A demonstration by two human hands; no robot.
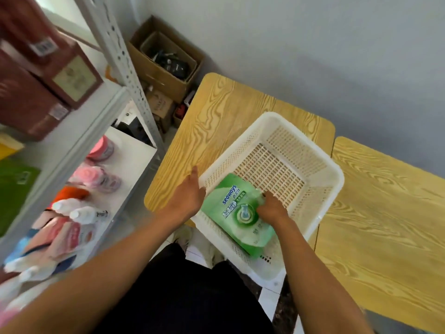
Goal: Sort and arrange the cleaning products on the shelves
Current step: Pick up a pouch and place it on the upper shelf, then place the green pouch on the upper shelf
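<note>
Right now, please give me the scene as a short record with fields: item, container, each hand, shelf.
item: green refill pouch, lying in the basket
container: white slotted basket on the wooden table, its near end past the table edge
left hand: rests on the basket's left rim
right hand: grips the pouch
shelf: metal shelf at left, holding bottles and pouches

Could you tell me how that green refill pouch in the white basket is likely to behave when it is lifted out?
The green pouch looks like soft film, so it will probably sag and bend. Its bulging sides suggest liquid, so likely heavy and shifting. The right hand grips it near the cap, probably the firmest hold on glossy, possibly slippery film.
</note>
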